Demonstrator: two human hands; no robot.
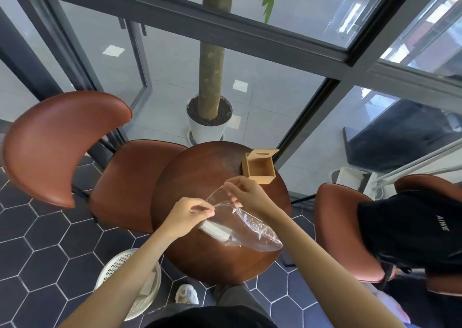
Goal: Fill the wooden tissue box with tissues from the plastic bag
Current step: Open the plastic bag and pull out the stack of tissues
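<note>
A clear plastic bag [250,230] lies on the round wooden table [215,260], with a white stack of tissues [216,230] showing through it. My left hand [186,216] pinches one side of the bag's mouth. My right hand [247,192] pinches the other side, and the mouth is stretched between them. The wooden tissue box [260,169] stands at the table's far right edge. Its lid with an oval slot is tipped up at the back, and the inside is bare.
A brown chair [75,152] stands to the left and another [347,232] to the right, the latter with a black bag [410,227] on it. A white potted tree [208,120] is beyond the table. A white mesh bin [135,282] sits on the floor by my left arm.
</note>
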